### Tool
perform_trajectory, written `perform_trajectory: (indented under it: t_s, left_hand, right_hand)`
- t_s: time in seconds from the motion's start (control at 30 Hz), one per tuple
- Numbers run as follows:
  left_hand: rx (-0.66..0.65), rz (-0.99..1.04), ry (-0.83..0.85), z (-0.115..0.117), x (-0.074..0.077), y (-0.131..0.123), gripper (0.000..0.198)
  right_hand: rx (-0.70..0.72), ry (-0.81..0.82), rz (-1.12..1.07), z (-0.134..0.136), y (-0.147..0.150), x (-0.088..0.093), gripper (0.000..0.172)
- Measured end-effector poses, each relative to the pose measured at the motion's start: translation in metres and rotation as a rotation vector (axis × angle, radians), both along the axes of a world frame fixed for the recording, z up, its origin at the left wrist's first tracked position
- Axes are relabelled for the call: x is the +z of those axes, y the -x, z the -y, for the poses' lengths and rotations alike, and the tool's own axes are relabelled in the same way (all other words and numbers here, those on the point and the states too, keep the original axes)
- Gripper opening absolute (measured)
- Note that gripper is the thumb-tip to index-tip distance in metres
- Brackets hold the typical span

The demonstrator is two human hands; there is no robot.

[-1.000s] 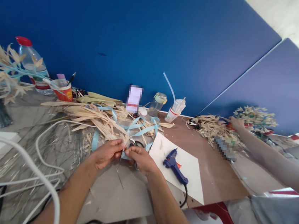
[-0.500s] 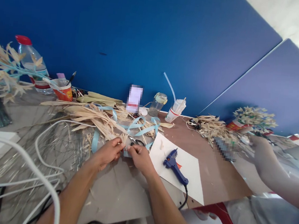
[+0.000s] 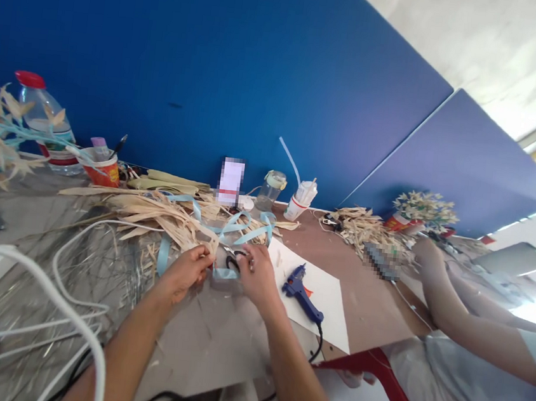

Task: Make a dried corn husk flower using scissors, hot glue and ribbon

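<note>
My left hand (image 3: pixel 189 272) is closed in a pinch in front of the pile of dried husk strips (image 3: pixel 161 211). Something small and partly red shows at its fingertips, but I cannot make out what it is. My right hand (image 3: pixel 259 275) is closed on the black handles of the scissors (image 3: pixel 233 259), whose blades point left and away. A short piece of light blue ribbon (image 3: pixel 224 274) lies between the two hands. Behind them, a longer blue ribbon (image 3: pixel 234 222) curls over the husks.
A blue glue gun (image 3: pixel 303 295) lies on white paper (image 3: pixel 333 309) at right. White cables (image 3: pixel 79 308) and thin wires cover the left side. Along the blue partition stand a bottle (image 3: pixel 48 126), a red cup (image 3: pixel 102 170), a jar (image 3: pixel 271 191) and a white cup (image 3: pixel 299 204). A co-worker's arm (image 3: pixel 458 303) reaches in from the right.
My right hand has moved from beside my left fingertips onto the scissors' handles. My left hand stays pinched. The view has turned slightly right, showing more of the co-worker.
</note>
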State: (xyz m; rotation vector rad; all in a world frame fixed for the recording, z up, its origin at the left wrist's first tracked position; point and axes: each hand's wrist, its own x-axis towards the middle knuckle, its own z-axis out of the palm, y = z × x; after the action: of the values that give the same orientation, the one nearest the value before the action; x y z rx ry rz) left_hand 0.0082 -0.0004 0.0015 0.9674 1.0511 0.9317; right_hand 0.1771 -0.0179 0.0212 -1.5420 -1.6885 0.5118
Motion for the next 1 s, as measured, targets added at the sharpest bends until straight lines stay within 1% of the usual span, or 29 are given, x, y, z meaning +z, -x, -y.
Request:
perform_trajectory:
  t_s: [0.1, 0.17, 0.23, 0.3, 0.37, 0.43, 0.5, 0.6, 0.67, 0.73, 0.83, 0.9, 0.93, 1.0]
  left_hand:
    - [0.015, -0.002, 0.009, -0.001, -0.002, 0.001, 0.036]
    - [0.029, 0.009, 0.001, -0.001, -0.003, 0.001, 0.037]
    - [0.025, 0.023, -0.010, -0.001, -0.003, 0.001, 0.037]
    - [0.010, 0.019, -0.022, -0.001, -0.003, 0.001, 0.037]
    - [-0.001, 0.003, -0.034, -0.001, -0.003, 0.000, 0.036]
    - [-0.007, -0.005, -0.043, 0.000, -0.002, 0.000, 0.035]
    - [-0.007, -0.001, -0.045, 0.000, -0.001, 0.000, 0.036]
    - [-0.006, 0.005, -0.044, 0.001, -0.001, 0.000, 0.037]
    - [-0.009, 0.006, -0.050, 0.001, -0.002, 0.000, 0.036]
    - [-0.005, 0.008, -0.061, 0.000, -0.004, 0.000, 0.036]
    - [0.013, 0.011, -0.076, -0.001, -0.008, 0.000, 0.035]
    - [0.017, 0.008, -0.077, -0.001, -0.010, -0.001, 0.034]
    - [0.017, 0.007, -0.077, -0.002, -0.011, -0.001, 0.034]
    - [0.013, 0.001, -0.074, -0.002, -0.011, -0.002, 0.033]
  right_hand:
    - [-0.004, 0.028, 0.045, 0.012, -0.030, 0.018, 0.029]
    - [-0.060, 0.045, 0.134, 0.025, -0.060, 0.022, 0.031]
    - [-0.159, 0.070, 0.281, 0.039, -0.092, 0.016, 0.032]
    - [-0.253, 0.126, 0.406, 0.052, -0.121, 0.003, 0.035]
    - [-0.299, 0.179, 0.507, 0.060, -0.142, -0.011, 0.040]
    - [-0.295, 0.234, 0.561, 0.063, -0.152, -0.022, 0.044]
    - [-0.277, 0.285, 0.581, 0.061, -0.154, -0.026, 0.047]
    - [-0.268, 0.364, 0.590, 0.054, -0.151, -0.024, 0.048]
    - [-0.249, 0.392, 0.589, 0.049, -0.149, -0.022, 0.043]
    - [-0.217, 0.364, 0.557, 0.048, -0.149, -0.021, 0.038]
    - [-0.212, 0.210, 0.414, 0.050, -0.153, -0.023, 0.036]
    - [-0.256, 0.117, 0.240, 0.053, -0.156, -0.021, 0.033]
    - [-0.288, 0.107, 0.125, 0.055, -0.157, -0.019, 0.031]
    - [-0.333, 0.149, -0.164, 0.058, -0.156, -0.012, 0.028]
